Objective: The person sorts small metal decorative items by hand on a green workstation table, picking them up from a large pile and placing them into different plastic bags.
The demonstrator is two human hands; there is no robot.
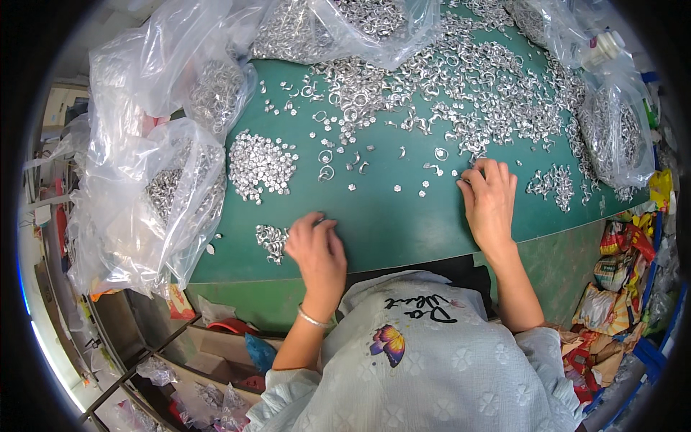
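Note:
My left hand (317,252) is over the near part of the green table, its fingers curled inward. Something small and dark shows at its fingertips, too small to name. Right beside it lies a small heap of curved silver pieces (271,242). My right hand (491,198) is bent down at the near edge of the large spread of silver rings and curved pieces (497,93); what its closed fingers hold is hidden. Between the hands lie a few flower-shaped silver bits (397,188) and loose rings (326,173).
A pile of flower-shaped silver pieces (260,164) lies at the left, a smaller heap of curved pieces (553,186) at the right. Clear plastic bags of metal parts stand at the left (180,194), back (345,29) and right (615,133). The green tabletop (389,234) ends just before my body.

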